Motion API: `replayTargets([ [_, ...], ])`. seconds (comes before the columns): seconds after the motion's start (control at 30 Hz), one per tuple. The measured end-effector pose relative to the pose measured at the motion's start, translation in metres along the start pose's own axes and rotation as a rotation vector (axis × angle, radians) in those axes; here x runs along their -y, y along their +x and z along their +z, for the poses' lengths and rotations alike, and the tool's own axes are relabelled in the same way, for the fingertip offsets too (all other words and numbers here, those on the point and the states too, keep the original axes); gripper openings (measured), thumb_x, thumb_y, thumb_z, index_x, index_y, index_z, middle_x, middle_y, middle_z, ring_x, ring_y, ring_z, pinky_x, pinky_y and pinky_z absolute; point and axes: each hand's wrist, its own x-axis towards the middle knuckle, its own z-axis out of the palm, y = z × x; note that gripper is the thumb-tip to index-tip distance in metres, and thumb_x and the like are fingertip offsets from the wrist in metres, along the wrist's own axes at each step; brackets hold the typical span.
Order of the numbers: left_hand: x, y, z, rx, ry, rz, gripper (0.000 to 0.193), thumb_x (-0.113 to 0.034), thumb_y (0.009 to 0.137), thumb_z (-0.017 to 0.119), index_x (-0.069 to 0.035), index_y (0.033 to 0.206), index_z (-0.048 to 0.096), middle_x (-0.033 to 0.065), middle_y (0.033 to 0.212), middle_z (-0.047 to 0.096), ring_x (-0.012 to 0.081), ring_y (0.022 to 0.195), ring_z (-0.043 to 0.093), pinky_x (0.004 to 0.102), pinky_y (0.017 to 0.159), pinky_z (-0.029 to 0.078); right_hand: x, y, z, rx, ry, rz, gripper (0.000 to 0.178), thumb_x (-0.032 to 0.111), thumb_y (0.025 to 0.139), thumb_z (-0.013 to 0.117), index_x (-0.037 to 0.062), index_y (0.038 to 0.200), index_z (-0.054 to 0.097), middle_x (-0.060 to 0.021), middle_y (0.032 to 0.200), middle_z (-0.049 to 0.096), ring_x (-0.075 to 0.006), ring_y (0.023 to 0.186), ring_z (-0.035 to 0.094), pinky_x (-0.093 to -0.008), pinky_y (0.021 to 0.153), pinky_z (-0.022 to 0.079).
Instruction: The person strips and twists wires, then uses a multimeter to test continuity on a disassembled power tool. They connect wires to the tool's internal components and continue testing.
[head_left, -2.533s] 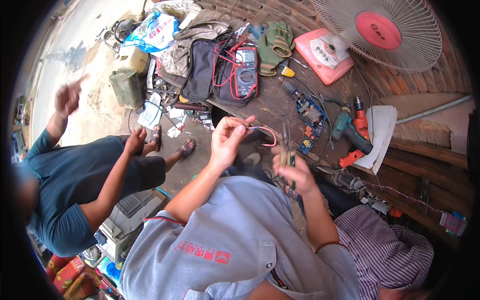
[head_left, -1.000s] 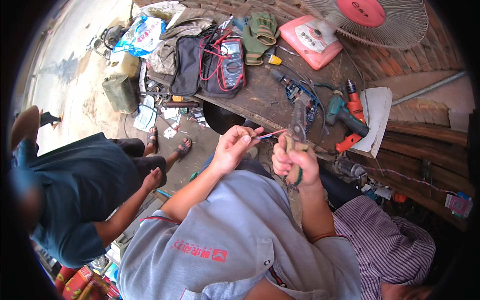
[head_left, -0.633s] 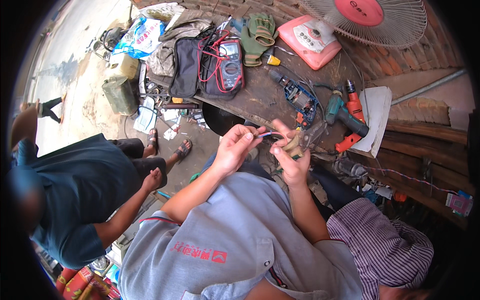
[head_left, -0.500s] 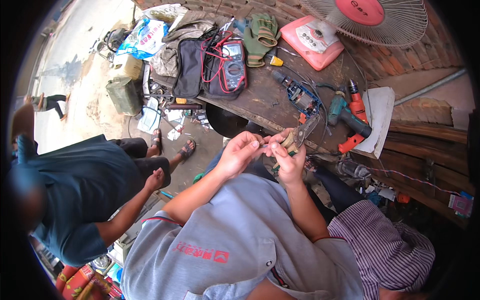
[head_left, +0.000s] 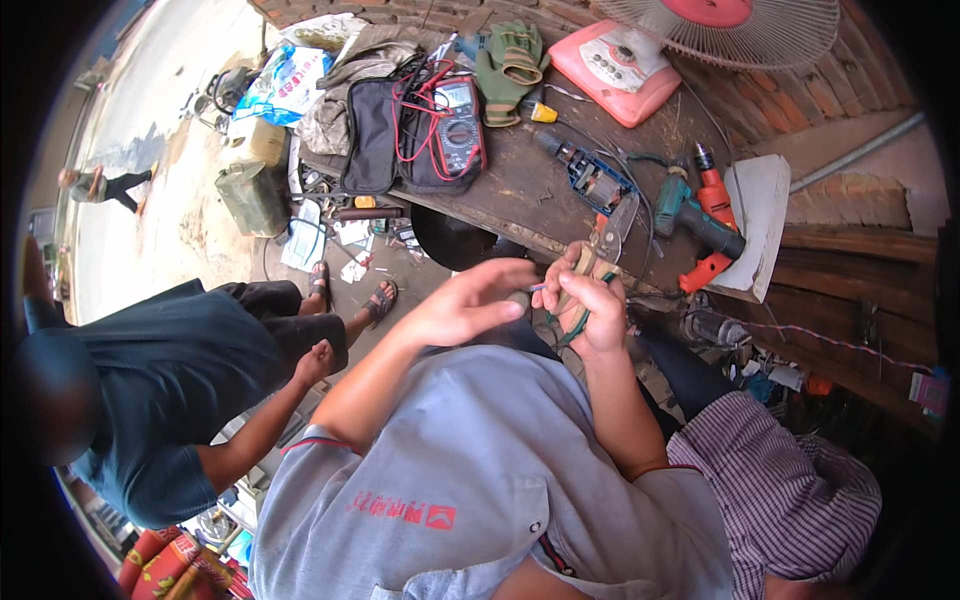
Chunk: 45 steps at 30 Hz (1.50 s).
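Observation:
My right hand (head_left: 592,300) is closed around a pair of pliers (head_left: 604,252) with metal jaws and worn tan and green handles. The jaws point up and away, toward the near edge of the workbench. Between the thumb and fingers of the same hand, a small thin bluish piece (head_left: 538,288), like a bit of wire, sticks out to the left. Just left of it, my left hand (head_left: 468,305) is open, with fingers stretched out and slightly blurred. Beyond the pliers on the bench lies an opened blue power tool (head_left: 598,188) with its motor bared.
The wooden bench (head_left: 520,215) holds a multimeter (head_left: 460,130) in its case, green gloves (head_left: 508,75), a pink fan base (head_left: 615,75), a teal drill (head_left: 685,210) and an orange drill (head_left: 715,200). A person (head_left: 170,390) stands at left; another in checked cloth (head_left: 770,480) sits at right.
My left hand has let go of the small piece and drawn away left, its fingers opening. My right hand, with the pliers, has shifted slightly right.

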Motion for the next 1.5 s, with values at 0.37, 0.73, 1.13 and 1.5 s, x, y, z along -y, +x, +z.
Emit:
replayTargets([
  [0.37,-0.014,0.028,0.028,-0.096,-0.144,-0.204,0.015,-0.013,0.094,0.076,-0.001,0.101,0.069,0.0054,0.090,0.073,0.0129,0.081,0.071,0.0247,0.065,0.056,0.022,-0.017,-0.016,-0.231,-0.365,-0.299,0.038,-0.003,0.089,0.073,0.0061,0.120,0.053,-0.0076,0.107,0.067,-0.0124,0.094,0.064,-0.0280,0.082,0.053],
  [0.73,-0.018,0.029,0.032,-0.073,-0.074,-0.173,0.013,-0.014,0.096,0.074,-0.003,0.095,0.067,0.0009,0.082,0.069,0.0051,0.070,0.060,0.0217,0.062,0.049,0.002,0.001,0.016,-0.258,-0.601,-0.448,0.031,-0.005,0.086,0.071,0.0020,0.108,0.050,-0.0032,0.093,0.060,-0.0086,0.087,0.061,-0.0273,0.078,0.052],
  [1.13,-0.013,0.028,0.027,-0.191,-0.490,-0.082,0.016,-0.014,0.103,0.062,0.000,0.110,0.063,0.0105,0.102,0.073,0.0198,0.100,0.072,0.0320,0.086,0.063,0.007,-0.005,0.015,-0.371,-0.194,-0.309,0.037,-0.006,0.086,0.071,0.0002,0.117,0.052,-0.0038,0.091,0.066,-0.0129,0.084,0.066,-0.0266,0.074,0.054],
  [1.5,-0.041,0.029,0.018,-0.097,-0.051,-0.205,0.024,-0.016,0.100,0.067,0.002,0.115,0.072,0.0106,0.095,0.076,0.0151,0.082,0.073,0.0240,0.060,0.056,0.012,-0.002,0.017,-0.240,-0.568,-0.392,0.030,-0.004,0.090,0.068,0.0017,0.113,0.050,-0.0059,0.091,0.067,-0.0122,0.084,0.066,-0.0283,0.075,0.054],
])
